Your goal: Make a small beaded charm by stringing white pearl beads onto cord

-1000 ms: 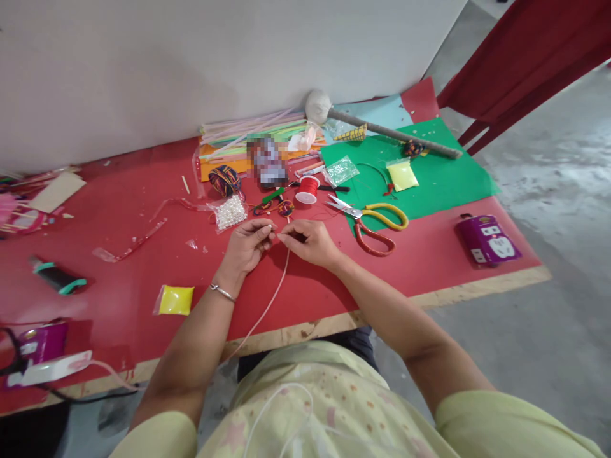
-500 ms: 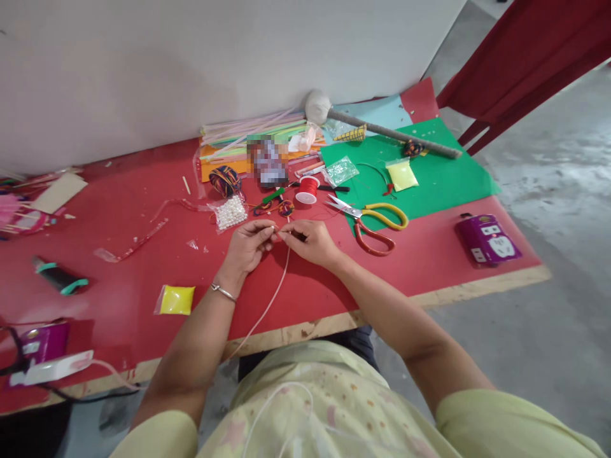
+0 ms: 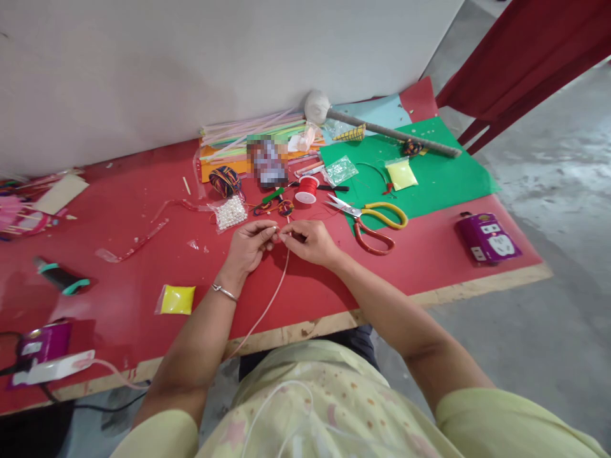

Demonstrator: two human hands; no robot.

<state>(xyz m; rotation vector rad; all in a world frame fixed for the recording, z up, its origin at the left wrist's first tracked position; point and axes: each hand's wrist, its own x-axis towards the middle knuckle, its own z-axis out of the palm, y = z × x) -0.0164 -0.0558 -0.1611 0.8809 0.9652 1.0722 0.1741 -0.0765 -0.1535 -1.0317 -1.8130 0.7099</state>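
Two hands meet over the middle of the red desk (image 3: 119, 254), fingertips almost touching. Far to the left, near the desk's front left corner, a purple box (image 3: 42, 342) sits beside a white device (image 3: 52, 367), and a black tube (image 3: 61, 278) lies a little behind them. A yellow packet (image 3: 175, 299) lies on the desk left of the wrist with the bangle. A bag of white beads (image 3: 230, 212) rests just behind the left hand (image 3: 248, 245), whose fingers are pinched together on something too small to tell. From that pinch a thin pale cord (image 3: 272, 296) runs down between the two forearms and over the desk's front edge. The right hand (image 3: 310, 242) is also pinched shut at the cord's upper end. Behind it stands a red spool (image 3: 307, 189). Scissors (image 3: 372, 222) with yellow and red handles lie near the right hand, partly on a green sheet (image 3: 439, 172). Another purple box (image 3: 487, 236) sits near the desk's front right corner.
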